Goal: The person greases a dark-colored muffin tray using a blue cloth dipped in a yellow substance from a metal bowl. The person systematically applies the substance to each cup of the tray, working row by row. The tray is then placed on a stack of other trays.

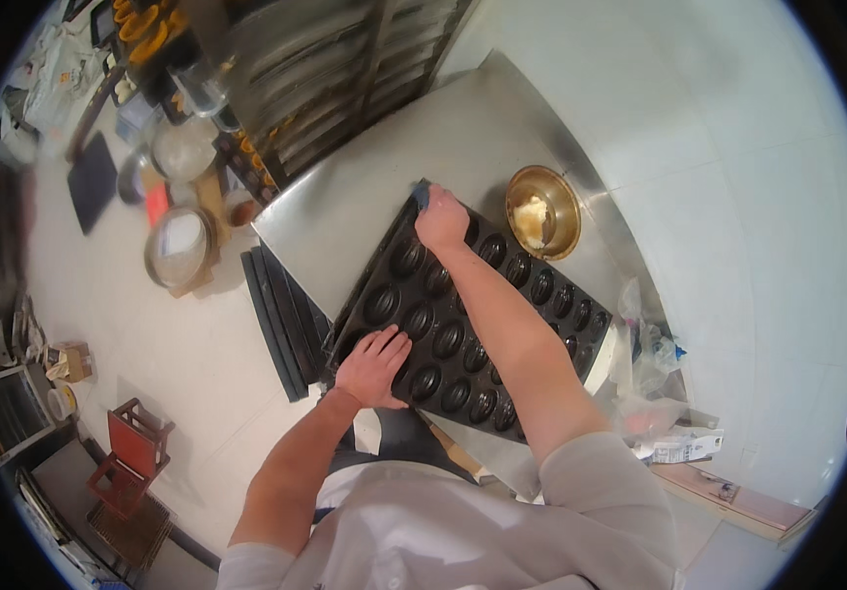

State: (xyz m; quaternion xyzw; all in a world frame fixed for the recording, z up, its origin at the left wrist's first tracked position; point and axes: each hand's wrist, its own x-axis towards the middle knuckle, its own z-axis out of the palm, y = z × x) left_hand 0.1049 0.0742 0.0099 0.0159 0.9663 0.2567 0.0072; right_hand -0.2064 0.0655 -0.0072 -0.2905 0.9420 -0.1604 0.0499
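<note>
A dark baking pan (462,369) with rows of oval, ridged moulds lies on a steel table (364,192), close to my body. The moulds look shiny. My right hand (443,219) is at the pan's far corner, closed on a small bluish cloth or pad (421,195). My left hand (373,369) rests on the pan's near left corner, fingers spread over the moulds and thumb by the edge. Past the pan on the right stands a brass-coloured metal bowl (569,214) with a pale, creamy lump inside. Part of the pan is hidden under my right forearm.
More dark trays (276,324) stand below the table's left edge. Behind the table is a dark slatted rack (320,81). Plastic bags (648,354) lie at the right by the white wall. Round pans (180,247) and a red chair (132,446) are at the left.
</note>
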